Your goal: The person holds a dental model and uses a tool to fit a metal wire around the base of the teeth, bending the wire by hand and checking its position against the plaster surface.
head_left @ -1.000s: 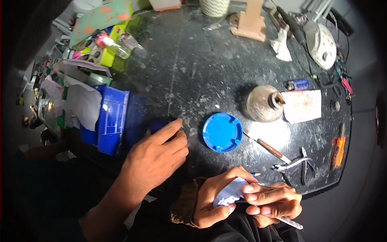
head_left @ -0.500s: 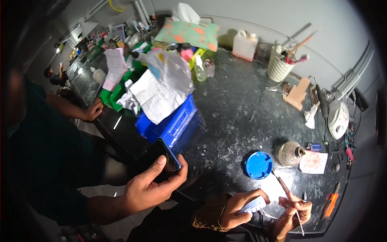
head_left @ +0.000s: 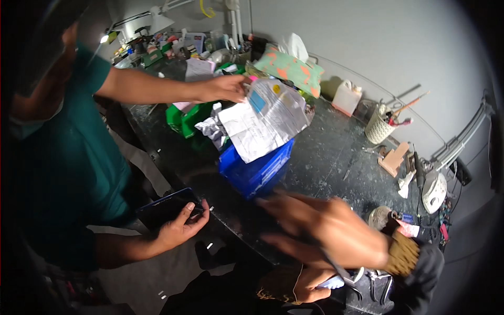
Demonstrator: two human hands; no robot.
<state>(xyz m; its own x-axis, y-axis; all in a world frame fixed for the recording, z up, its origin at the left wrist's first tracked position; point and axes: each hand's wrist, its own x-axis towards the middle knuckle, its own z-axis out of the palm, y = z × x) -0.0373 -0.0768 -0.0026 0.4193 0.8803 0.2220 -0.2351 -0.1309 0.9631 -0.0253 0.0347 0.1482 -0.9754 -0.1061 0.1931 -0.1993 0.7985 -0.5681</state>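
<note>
At the bottom centre my left hand (head_left: 308, 286) is closed around a pale blue and white dental cast (head_left: 332, 282), partly hidden by my right hand. My right hand (head_left: 341, 233) stretches leftward above the bench, its fingers smeared by motion near the blue bin (head_left: 257, 170). Beneath its palm runs a slim dark streak, perhaps the brush; the grip cannot be made out. In the bin lies a clear plastic bag with a white paper (head_left: 244, 131). A co-worker's hand (head_left: 226, 88) touches the bag's edge, while their other hand holds a dark phone (head_left: 170, 210).
Green bins (head_left: 189, 121) and crumpled wrapping stand left of the blue bin. Along the wall are a tissue pack (head_left: 289, 68), a white bottle (head_left: 346, 98) and a woven brush cup (head_left: 379, 127). A glass jar (head_left: 379, 218) sits beyond my right wrist. The bench edge (head_left: 239, 236) runs diagonally.
My right hand has swung left from beside the cast toward the blue bin. The view has shifted left. The co-worker's one hand has reached to the bag; their phone has lowered.
</note>
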